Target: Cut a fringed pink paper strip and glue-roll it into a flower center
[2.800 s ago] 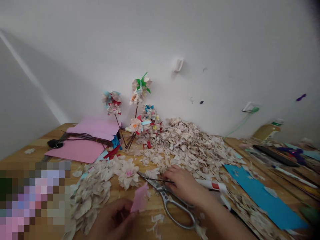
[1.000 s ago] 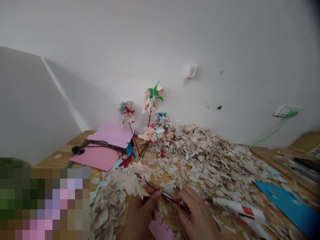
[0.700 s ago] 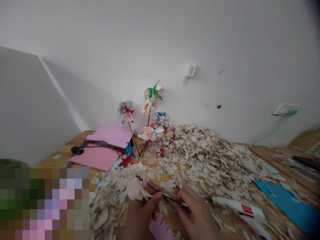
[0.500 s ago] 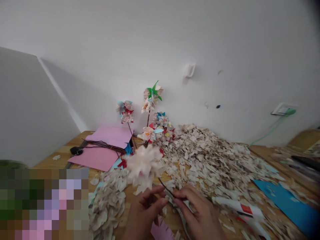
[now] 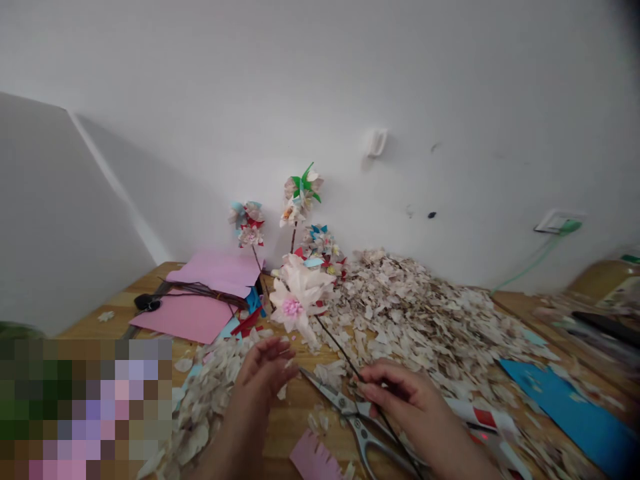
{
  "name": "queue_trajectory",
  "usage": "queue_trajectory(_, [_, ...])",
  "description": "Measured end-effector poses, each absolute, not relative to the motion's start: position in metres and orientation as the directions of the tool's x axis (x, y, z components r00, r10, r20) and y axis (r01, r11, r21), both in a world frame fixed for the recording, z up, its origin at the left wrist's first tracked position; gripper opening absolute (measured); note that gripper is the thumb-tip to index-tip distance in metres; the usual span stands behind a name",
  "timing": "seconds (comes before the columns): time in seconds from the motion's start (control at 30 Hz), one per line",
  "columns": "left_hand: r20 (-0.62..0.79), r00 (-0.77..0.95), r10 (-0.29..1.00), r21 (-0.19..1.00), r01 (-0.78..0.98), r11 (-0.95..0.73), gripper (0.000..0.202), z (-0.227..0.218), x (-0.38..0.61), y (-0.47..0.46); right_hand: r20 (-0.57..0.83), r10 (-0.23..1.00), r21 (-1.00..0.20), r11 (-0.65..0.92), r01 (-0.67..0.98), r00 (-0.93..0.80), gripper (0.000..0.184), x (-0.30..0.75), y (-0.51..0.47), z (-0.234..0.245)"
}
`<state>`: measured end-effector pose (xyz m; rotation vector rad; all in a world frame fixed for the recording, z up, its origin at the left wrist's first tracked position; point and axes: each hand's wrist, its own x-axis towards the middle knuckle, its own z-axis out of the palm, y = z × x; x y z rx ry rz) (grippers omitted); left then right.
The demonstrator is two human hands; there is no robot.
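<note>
A thin dark stem (image 5: 342, 351) is pinched in my right hand (image 5: 407, 400). At its upper end sits a large whitish petal flower (image 5: 306, 293) with a pink centre (image 5: 291, 307). My left hand (image 5: 263, 373) is off the stem, its fingers loosely curved and apart below the flower, with nothing visible in it. Between the hands, metal scissors (image 5: 350, 408) lie on the wooden table (image 5: 295, 415), partly hidden by my right hand. A fringed strip of pink paper (image 5: 316, 459) lies near the scissors.
A big heap of dry petals (image 5: 420, 307) spreads at the back right; a smaller petal pile (image 5: 187, 427) is at left. Finished flowers (image 5: 301, 190) stand by the wall. Pink sheets (image 5: 185, 317), blue paper (image 5: 565, 413) and a white-and-red tube (image 5: 483, 417) lie about.
My left hand has let go of the stem and moved left. My right hand has shifted slightly right; the flower has risen and turned, showing its pink centre. The scissors are more visible.
</note>
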<state>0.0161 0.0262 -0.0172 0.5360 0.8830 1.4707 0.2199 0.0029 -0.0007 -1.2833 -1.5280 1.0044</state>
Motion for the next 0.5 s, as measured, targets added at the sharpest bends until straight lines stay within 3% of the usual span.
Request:
queue_trajectory(0.1, [-0.233,-0.018,0.972,0.677,-0.721,0.149,0.008,0.004,0.002,0.034,0.183,0.979,-0.907,0.203,0.369,-0.090,0.011,0.220,0.001,0.001])
queue_trajectory(0.23, [-0.198,0.200,0.960,0.451,-0.851,0.270,0.023,0.026,-0.013,0.037,0.320,0.939,-0.778,0.338,0.530,-0.129,0.012,0.222,-0.002,0.002])
queue_trajectory(0.37, [-0.112,0.282,0.953,0.488,-0.820,0.300,0.044,0.029,-0.017,0.034,0.349,0.910,-0.692,0.410,0.594,-0.222,0.013,0.222,-0.005,0.001])
queue_trajectory(0.5, [-0.076,0.319,0.945,0.488,-0.814,0.314,0.040,0.019,-0.017,0.032,0.377,0.890,-0.635,0.451,0.627,-0.258,0.013,0.219,-0.006,0.001])
